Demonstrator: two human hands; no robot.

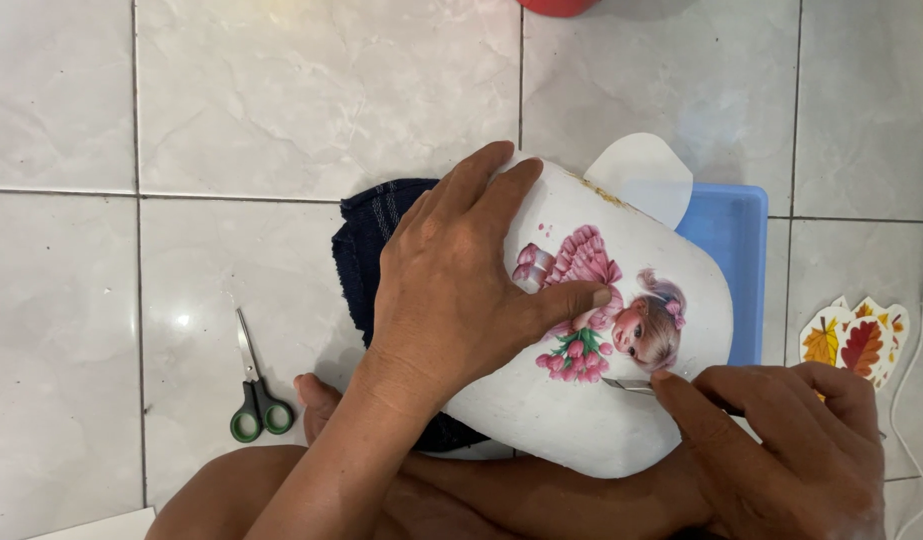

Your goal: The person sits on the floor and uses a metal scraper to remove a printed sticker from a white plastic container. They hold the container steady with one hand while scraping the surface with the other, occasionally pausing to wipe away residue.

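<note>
My left hand lies flat on a large white rounded object, with the thumb pressing a cut-out picture of a girl in a pink dress with pink flowers. My right hand is at the object's lower right edge, pinching a thin metal tool whose tip touches the picture's lower edge near the face. The object rests on my lap over a dark blue cloth.
Green-handled scissors lie on the tiled floor at left. A blue plastic tray sits behind the object, with a white paper shape on it. Autumn-leaf cut-outs lie at right beside a white cord. A red object is at top.
</note>
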